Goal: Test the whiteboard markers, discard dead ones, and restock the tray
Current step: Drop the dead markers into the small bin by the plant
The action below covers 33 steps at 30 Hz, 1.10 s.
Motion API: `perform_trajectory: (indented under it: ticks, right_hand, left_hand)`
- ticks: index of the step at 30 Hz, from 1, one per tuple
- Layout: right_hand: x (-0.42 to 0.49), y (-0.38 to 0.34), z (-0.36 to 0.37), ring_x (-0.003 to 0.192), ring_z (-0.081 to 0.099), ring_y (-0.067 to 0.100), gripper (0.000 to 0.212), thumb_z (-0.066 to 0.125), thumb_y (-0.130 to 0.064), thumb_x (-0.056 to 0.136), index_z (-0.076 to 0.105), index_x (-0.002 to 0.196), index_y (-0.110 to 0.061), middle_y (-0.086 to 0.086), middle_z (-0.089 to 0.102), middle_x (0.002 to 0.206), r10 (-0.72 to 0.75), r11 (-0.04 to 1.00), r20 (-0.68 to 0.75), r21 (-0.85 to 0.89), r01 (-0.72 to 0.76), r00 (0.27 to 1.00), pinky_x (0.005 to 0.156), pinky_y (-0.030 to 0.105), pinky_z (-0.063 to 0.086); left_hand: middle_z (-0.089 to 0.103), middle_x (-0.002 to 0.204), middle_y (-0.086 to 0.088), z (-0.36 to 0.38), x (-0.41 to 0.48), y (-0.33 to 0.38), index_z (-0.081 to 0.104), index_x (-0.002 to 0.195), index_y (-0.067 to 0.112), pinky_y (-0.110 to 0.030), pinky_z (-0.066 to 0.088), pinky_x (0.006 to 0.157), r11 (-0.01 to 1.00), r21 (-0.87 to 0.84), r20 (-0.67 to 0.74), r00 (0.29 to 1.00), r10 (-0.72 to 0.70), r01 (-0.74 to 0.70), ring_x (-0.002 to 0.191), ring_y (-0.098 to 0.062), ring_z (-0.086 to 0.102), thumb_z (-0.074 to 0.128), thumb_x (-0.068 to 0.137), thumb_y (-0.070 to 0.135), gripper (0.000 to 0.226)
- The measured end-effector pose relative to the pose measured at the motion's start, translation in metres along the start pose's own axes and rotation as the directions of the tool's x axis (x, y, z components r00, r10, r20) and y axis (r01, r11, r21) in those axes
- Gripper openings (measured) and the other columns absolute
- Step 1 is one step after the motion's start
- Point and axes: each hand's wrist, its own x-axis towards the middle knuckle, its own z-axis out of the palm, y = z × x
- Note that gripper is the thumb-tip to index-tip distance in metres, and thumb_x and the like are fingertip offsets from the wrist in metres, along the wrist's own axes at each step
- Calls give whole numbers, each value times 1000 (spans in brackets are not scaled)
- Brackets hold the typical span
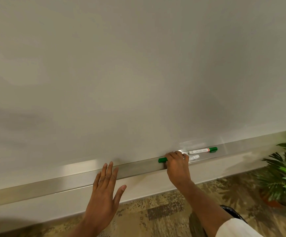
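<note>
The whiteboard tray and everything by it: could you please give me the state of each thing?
Whiteboard: blank.
Tray: holds markers.
Green-capped marker: capped, lying flat in the tray.
Second green marker: capped, gripped by the right hand.
Left hand: open, empty.

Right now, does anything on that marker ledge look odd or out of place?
Nothing stands out. One green-capped marker lies flat in the tray, the right hand closes on another marker, and the left hand is open.
</note>
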Motion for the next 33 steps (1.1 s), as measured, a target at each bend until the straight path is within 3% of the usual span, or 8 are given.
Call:
perform_trajectory:
  ticks: [6, 12, 17, 20, 22, 25, 28, 33]
  right_hand:
    - [2, 3, 3, 100, 61, 25, 32, 69, -1, 73, 72, 101, -16, 2, 72, 100, -205, 978, -9, -42, 204, 979, 89, 42, 47]
    - [3, -1, 8, 106, 57, 25, 33, 66, -1, 80, 68, 111, -13, 3, 69, 109, -449, 892, -116, 0, 452, 886, 93, 39, 43]
    - [2, -59, -20, 109, 58, 23, 32, 67, -1, 83, 69, 113, -12, 3, 69, 113, -444, 852, -277, 165, 498, 852, 95, 39, 46]
    - [-8, -111, -52, 110, 55, 17, 23, 60, -13, 94, 67, 116, -14, 0, 67, 114, -327, 812, -335, 377, 444, 883, 98, 32, 47]
    - [-18, -141, -75, 111, 55, 13, 24, 56, -17, 100, 63, 122, -16, -2, 63, 119, -248, 732, -306, 563, 384, 919, 99, 25, 49]
    - [-24, -175, -110, 109, 59, 9, 24, 55, -15, 102, 60, 124, -18, -8, 59, 118, -233, 562, -235, 760, 328, 944, 93, 26, 53]
    - [-27, -202, -147, 108, 62, 12, 25, 56, -11, 101, 61, 124, -18, -9, 59, 114, -230, 430, -240, 844, 319, 943, 90, 26, 54]
    - [-35, -239, -196, 105, 65, 12, 27, 60, -17, 99, 64, 123, -27, -13, 64, 110, -169, 385, -307, 854, 349, 937, 87, 29, 55]
  left_hand:
    - [5, 171, 2, 0, -5, 1, 11, 162, 20, -36, 3, 124, 1000, -12, -2, 1000, -13, 13, 157, -17, 0, 25, 106, 55, 68]
    - [8, 171, 3, -1, -11, -3, 17, 162, 20, -34, 3, 125, 999, -10, -6, 999, -33, 33, 157, -17, 3, 28, 105, 54, 67]
    - [18, 167, 12, -20, -15, 4, 31, 158, 26, -32, 11, 126, 972, -188, -22, 989, -146, 139, 156, -5, 6, 32, 103, 58, 63]
    - [34, 158, 19, -53, -4, 18, 41, 151, 35, -30, 42, 109, 831, -447, 43, 936, -350, 331, 144, -4, 36, 44, 100, 58, 56]
    - [49, 151, 17, -81, 9, 28, 47, 148, 34, -17, 40, 102, 681, -607, 108, 892, -438, 408, 132, 3, 49, 51, 97, 53, 54]
    - [63, 136, 16, -125, 25, 40, 57, 141, 28, -12, 41, 103, 490, -793, 115, 878, -465, 363, 120, 10, 57, 57, 99, 41, 44]
    - [74, 120, 6, -170, 30, 48, 69, 127, 21, -28, 48, 104, 372, -887, 86, 891, -447, 272, 116, -6, 66, 59, 101, 25, 29]
    - [76, 105, -19, -231, 25, 58, 75, 112, 5, -29, 59, 89, 195, -961, 104, 912, -396, 195, 104, -30, 73, 60, 99, 13, 22]
